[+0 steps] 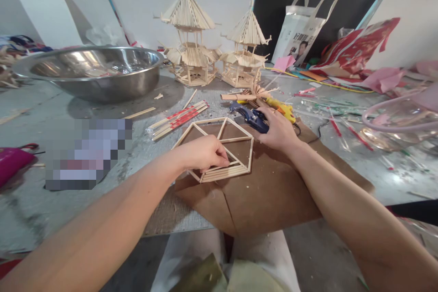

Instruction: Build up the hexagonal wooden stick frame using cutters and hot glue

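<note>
On brown cardboard (pixel 273 182) lies a flat six-sided frame of thin wooden sticks (pixel 252 155) with sticks crossing its middle. Several parallel sticks fill the section nearest me. My left hand (pixel 208 153) reaches over the frame from the left, fingertips pinched on a wooden stick (pixel 232 164) beside that row. My right hand (pixel 278 130) is beyond the frame's right corner, thumb and fingers around the end of a blue hand tool (pixel 251 117); its exact kind is unclear. A yellow glue gun (pixel 280 108) lies just behind those fingers.
Two stick-built pagoda models (pixel 193 57) stand at the back. At left are a steel basin (pixel 112 84) and a blurred-out flat object (pixel 91 153). Packaged sticks (pixel 179 120) lie behind the frame. A white bag (pixel 297 32), plastic wrappers (pixel 337 127) and a cable occupy the right side.
</note>
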{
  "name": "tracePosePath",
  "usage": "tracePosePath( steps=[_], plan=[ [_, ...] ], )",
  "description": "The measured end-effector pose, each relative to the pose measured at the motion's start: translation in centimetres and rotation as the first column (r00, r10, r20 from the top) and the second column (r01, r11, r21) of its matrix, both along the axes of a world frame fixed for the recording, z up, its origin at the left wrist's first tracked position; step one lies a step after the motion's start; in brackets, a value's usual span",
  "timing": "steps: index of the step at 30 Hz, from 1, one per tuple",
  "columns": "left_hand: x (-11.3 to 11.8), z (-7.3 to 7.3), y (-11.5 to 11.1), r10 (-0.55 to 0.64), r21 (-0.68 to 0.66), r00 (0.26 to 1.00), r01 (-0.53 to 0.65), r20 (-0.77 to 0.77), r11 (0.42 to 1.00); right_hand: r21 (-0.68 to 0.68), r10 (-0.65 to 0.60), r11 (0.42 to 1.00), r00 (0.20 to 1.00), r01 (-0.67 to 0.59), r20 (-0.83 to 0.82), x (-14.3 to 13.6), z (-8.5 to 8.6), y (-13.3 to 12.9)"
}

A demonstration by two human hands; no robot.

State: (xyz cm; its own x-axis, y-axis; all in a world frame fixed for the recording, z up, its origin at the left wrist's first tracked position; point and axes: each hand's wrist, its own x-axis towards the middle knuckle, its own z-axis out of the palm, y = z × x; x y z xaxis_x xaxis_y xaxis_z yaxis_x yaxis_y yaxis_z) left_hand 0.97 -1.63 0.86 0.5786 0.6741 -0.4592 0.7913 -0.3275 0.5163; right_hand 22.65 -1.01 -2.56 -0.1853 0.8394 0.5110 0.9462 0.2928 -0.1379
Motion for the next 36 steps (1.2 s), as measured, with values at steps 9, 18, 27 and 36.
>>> tracePosePath(
  steps=[9, 18, 27, 36],
  plan=[
    [0.20, -0.01, -0.03, -0.058, 0.102, 0.998, 0.058, -0.002, 0.993, -0.014, 0.004, 1.000, 1.000, -0.004, 0.001, -0.08, 0.21, -0.10],
    [0.44, -0.07, -0.11, -0.038, 0.119, 0.999, 0.041, -0.023, 0.992, -0.013, 0.005, 1.000, 1.000, -0.005, 0.007, -0.09, 0.17, -0.07],
    [0.66, 0.09, -0.45, -0.019, 0.127, 0.999, 0.024, -0.040, 0.992, 0.001, 0.014, 1.000, 1.000, -0.014, 0.013, 0.00, 0.06, -0.01],
    [0.61, 0.06, -0.61, -0.015, 0.140, 0.999, 0.020, -0.031, 0.990, -0.005, 0.011, 1.000, 1.000, -0.011, 0.003, -0.05, 0.04, -0.06]
  ],
)
